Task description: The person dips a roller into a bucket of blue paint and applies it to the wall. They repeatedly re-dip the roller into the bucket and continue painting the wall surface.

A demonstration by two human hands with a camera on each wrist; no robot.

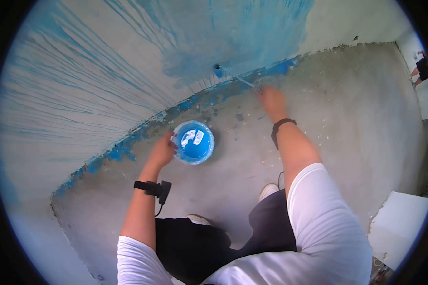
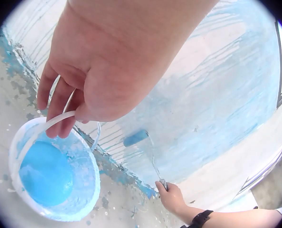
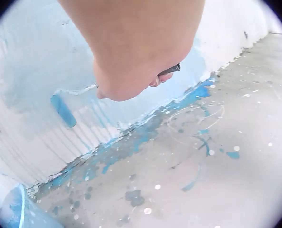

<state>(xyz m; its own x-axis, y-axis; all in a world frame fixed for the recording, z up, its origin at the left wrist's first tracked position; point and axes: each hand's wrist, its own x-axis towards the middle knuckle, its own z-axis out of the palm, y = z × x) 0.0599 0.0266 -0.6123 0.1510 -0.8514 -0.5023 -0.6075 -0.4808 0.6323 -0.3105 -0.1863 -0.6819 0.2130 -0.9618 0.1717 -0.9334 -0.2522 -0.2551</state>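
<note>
My left hand [image 1: 162,151] holds the white bail handle [image 2: 55,120] of a paint bucket [image 2: 86,168], the thumb and fingers curled about it. Blue paint [image 2: 46,173] lies inside the bucket, with bright reflections on it in the head view. A paint roller [image 3: 64,110] is gripped by its dark handle [image 3: 170,71] in my right hand [image 1: 273,103]. Its blue sleeve is at the lower part of the wall [image 1: 252,38], just above the floor edge. In the right wrist view the back of the hand hides most of the grip.
Blue paint streaks and drips run down the pale wall. Paint spots mark the grey concrete floor [image 1: 342,123] along the wall's base. My shoes [image 1: 268,191] stand behind the bucket. A white panel [image 1: 402,228] is at the lower right, and another person [image 1: 421,69] is at the far right.
</note>
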